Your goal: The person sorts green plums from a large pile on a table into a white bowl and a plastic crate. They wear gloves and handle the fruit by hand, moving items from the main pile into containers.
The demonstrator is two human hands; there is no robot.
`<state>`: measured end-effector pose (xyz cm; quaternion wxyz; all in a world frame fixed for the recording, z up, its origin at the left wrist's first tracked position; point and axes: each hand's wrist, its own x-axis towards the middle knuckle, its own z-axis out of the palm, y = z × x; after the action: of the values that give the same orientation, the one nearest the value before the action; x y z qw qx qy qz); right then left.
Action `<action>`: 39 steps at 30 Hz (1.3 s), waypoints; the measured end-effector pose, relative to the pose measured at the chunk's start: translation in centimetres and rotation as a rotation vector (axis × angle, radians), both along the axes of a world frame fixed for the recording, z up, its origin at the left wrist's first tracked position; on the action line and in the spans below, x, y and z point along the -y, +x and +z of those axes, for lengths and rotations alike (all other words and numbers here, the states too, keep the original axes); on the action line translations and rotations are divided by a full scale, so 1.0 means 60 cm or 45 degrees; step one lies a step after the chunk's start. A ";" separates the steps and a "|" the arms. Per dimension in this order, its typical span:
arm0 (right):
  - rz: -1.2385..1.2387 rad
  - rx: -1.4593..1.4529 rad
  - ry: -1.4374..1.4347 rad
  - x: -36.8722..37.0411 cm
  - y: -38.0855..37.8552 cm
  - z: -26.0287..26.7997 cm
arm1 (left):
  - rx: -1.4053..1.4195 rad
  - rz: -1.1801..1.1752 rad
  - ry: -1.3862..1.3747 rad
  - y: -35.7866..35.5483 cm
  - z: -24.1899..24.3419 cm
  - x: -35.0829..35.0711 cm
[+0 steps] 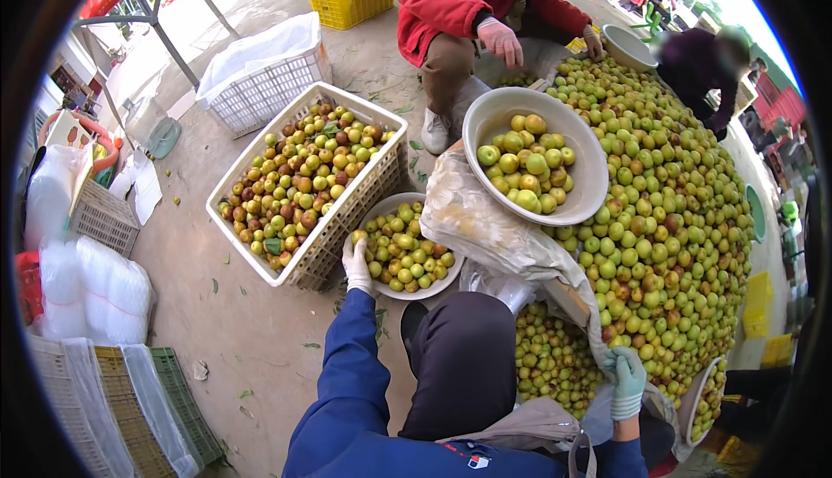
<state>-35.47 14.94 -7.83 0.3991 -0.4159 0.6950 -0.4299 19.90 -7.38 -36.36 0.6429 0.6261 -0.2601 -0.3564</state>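
Note:
My left hand (pixel 356 262), in a white glove, is at the left rim of a low basin (pixel 448 281) filled with green and reddish jujubes. A yellowish jujube (pixel 359 236) sits between its fingertips. My right hand (pixel 626 377), in a pale green glove, has curled fingers beside the edge of a cloth sheet (pixel 590 296). Whether it holds anything is hidden. Left of that hand lie smaller jujubes (pixel 552 364); beyond the sheet rises a large jujube heap (pixel 669 237). Another basin (pixel 588 202), partly filled with jujubes, rests higher up on the heap's edge.
A white plastic crate (pixel 312 250) full of redder jujubes stands left of the low basin. Behind it is a lined crate (pixel 260 81). A person in a red jacket (pixel 448 10) sits opposite; another person (pixel 695 68) bends beside the heap. Stacked crates (pixel 117 400) stand at lower left.

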 end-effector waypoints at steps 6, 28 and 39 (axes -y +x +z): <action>0.077 0.023 0.085 0.009 0.034 -0.013 | 1.382 -0.262 0.211 -0.129 0.027 0.027; 0.384 -0.106 0.265 0.019 0.089 -0.021 | 1.690 -0.637 0.665 -0.083 0.035 0.187; 0.319 -0.399 -0.280 -0.012 0.059 0.098 | 0.686 -0.459 -0.214 -0.172 0.265 -0.007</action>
<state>-31.91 15.65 -1.93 0.2888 -0.6015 0.6404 -0.3804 9.55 -6.94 -20.49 0.5271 0.5865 -0.5558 -0.2633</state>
